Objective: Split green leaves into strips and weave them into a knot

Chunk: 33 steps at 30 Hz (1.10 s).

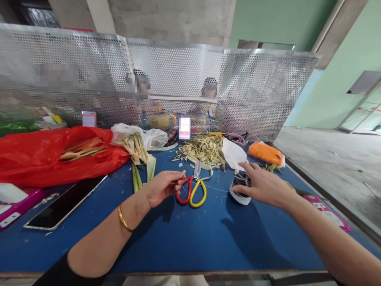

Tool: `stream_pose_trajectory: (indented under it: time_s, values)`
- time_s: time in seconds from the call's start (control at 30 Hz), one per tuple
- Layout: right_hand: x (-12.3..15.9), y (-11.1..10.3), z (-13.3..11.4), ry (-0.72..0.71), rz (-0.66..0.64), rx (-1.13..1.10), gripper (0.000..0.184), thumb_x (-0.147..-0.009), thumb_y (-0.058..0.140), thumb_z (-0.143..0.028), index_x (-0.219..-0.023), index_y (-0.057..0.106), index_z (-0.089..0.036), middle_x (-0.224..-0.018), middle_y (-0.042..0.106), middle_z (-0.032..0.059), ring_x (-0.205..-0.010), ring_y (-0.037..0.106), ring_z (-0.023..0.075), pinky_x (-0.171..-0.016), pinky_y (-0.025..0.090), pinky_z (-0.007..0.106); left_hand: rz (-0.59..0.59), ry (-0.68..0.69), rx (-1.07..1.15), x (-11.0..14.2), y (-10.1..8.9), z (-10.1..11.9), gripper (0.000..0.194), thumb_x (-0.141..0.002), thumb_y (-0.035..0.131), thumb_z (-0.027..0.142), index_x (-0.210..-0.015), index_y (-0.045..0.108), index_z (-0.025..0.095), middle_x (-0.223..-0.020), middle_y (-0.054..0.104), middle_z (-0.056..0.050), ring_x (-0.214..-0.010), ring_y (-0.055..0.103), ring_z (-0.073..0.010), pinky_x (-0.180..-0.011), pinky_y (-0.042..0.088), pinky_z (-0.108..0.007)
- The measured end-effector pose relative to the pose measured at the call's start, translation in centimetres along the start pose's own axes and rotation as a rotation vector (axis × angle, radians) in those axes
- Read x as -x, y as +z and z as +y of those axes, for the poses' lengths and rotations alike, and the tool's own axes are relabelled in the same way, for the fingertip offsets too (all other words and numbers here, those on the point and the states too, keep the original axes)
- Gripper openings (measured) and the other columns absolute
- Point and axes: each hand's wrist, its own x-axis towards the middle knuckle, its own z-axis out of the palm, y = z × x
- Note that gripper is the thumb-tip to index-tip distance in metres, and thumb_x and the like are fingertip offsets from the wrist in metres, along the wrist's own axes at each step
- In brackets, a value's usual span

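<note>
My left hand (168,186) is closed in a pinch beside the scissors. A thin pale thread (216,188) runs from near its fingertips toward a spool of clear thread (240,197) on the right. My right hand (266,186) reaches over that spool with thumb and fingers apart, partly covering it. Between the hands, scissors (196,182) with one red and one yellow handle lie on the blue table (196,242), blades pointing away. Behind them is a heap of dry leaf strips (202,150), with a white piece of plastic (234,153) at its right.
Left lie a red plastic bag (29,155) holding stalks, a large dark phone (67,202) and more stalks (137,176). An orange packet (266,154) and a purple card (330,212) are at right. A perforated metal screen (175,63) stands behind; people sit beyond it.
</note>
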Motion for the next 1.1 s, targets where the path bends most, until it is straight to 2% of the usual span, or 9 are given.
stream_pose_trajectory:
  time_s: [0.13, 0.23, 0.3, 0.4, 0.5, 0.63, 0.77, 0.97, 1.1]
  values:
    - [-0.6, 0.4, -1.2, 0.094, -0.006, 0.123, 0.050, -0.083, 0.044, -0.061, -0.097, 0.059, -0.015, -0.089, 0.062, 0.0135, -0.080, 0.063, 0.0290, -0.063, 0.043, 0.034, 0.053, 0.033, 0.021, 0.3, -0.9, 0.8, 0.015, -0.078, 0.066, 0.025, -0.072, 0.060, 0.012, -0.058, 0.048, 0.003, -0.047, 0.046, -0.0056, -0.047, 0.044, -0.018]
    - [-1.3, 0.3, 0.3, -0.058, -0.023, 0.130, 0.034, -0.082, 0.053, -0.040, -0.106, 0.058, -0.016, -0.099, 0.061, 0.0118, -0.085, 0.063, 0.0254, -0.071, 0.043, 0.034, 0.100, 0.047, 0.036, 0.4, -1.4, 1.2, 0.014, -0.078, 0.065, 0.022, -0.071, 0.060, 0.011, -0.057, 0.047, 0.003, -0.045, 0.044, -0.0051, -0.046, 0.043, -0.017]
    - [-1.8, 0.2, 1.6, -0.149, -0.010, 0.142, 0.039, -0.077, 0.056, -0.023, -0.115, 0.056, -0.017, -0.110, 0.059, 0.0121, -0.095, 0.060, 0.0256, -0.080, 0.043, 0.035, 0.114, 0.058, 0.046, 0.4, -1.5, 1.3, 0.013, -0.078, 0.065, 0.022, -0.072, 0.061, 0.011, -0.057, 0.047, 0.003, -0.046, 0.044, -0.0049, -0.045, 0.044, -0.017]
    - [-1.8, 0.2, 1.7, -0.139, 0.167, 0.167, 0.047, -0.074, 0.059, -0.021, -0.120, 0.054, -0.016, -0.124, 0.053, 0.0147, -0.112, 0.050, 0.0309, -0.092, 0.037, 0.042, 0.117, 0.062, 0.066, 0.5, -1.5, 1.3, 0.014, -0.078, 0.066, 0.023, -0.072, 0.060, 0.011, -0.059, 0.047, 0.003, -0.047, 0.045, -0.0047, -0.046, 0.044, -0.017]
    - [-1.2, 0.9, -1.9, -0.184, 0.375, 0.084, 0.034, -0.087, 0.050, -0.034, -0.115, 0.057, -0.016, -0.116, 0.057, 0.0144, -0.107, 0.051, 0.0291, -0.089, 0.037, 0.041, 0.115, 0.065, 0.088, 0.4, -1.6, 1.2, 0.014, -0.078, 0.066, 0.023, -0.073, 0.060, 0.011, -0.060, 0.048, 0.003, -0.047, 0.046, -0.0047, -0.047, 0.045, -0.017]
    - [-1.4, 3.2, -9.2, -0.490, 0.158, -0.018, 0.022, -0.092, 0.042, -0.029, -0.103, 0.059, -0.019, -0.091, 0.062, 0.0077, -0.081, 0.058, 0.0207, -0.070, 0.039, 0.031, 0.123, 0.074, 0.125, 0.3, -1.9, 1.2, 0.013, -0.080, 0.064, 0.021, -0.073, 0.060, 0.011, -0.061, 0.048, 0.003, -0.046, 0.046, -0.0042, -0.046, 0.046, -0.017]
    - [-3.1, 5.4, -13.0, -0.521, 0.074, 0.013, 0.023, -0.093, 0.040, -0.031, -0.097, 0.059, -0.017, -0.088, 0.062, 0.0086, -0.074, 0.059, 0.0198, -0.063, 0.037, 0.029, 0.112, 0.099, 0.156, 0.4, -2.2, 1.3, 0.011, -0.081, 0.062, 0.019, -0.074, 0.061, 0.011, -0.062, 0.047, 0.003, -0.046, 0.045, -0.0033, -0.045, 0.046, -0.015]
    - [-0.2, 6.2, -9.8, -0.414, 0.054, -0.034, 0.019, -0.091, 0.041, -0.031, -0.087, 0.056, -0.020, -0.089, 0.059, 0.0066, -0.075, 0.058, 0.0193, -0.060, 0.034, 0.028, 0.120, 0.092, 0.166, 0.4, -2.3, 1.3, 0.014, -0.082, 0.061, 0.020, -0.072, 0.059, 0.010, -0.062, 0.046, 0.003, -0.045, 0.045, -0.0032, -0.045, 0.045, -0.015]
    - [3.5, 5.8, -5.9, -0.178, -0.012, -0.040, 0.016, -0.088, 0.038, -0.019, -0.090, 0.054, -0.018, -0.094, 0.060, 0.0093, -0.069, 0.059, 0.0190, -0.057, 0.033, 0.029, 0.091, 0.081, 0.155, 0.5, -1.9, 1.2, 0.014, -0.082, 0.062, 0.022, -0.074, 0.060, 0.011, -0.062, 0.047, 0.003, -0.046, 0.046, -0.0036, -0.045, 0.045, -0.016]
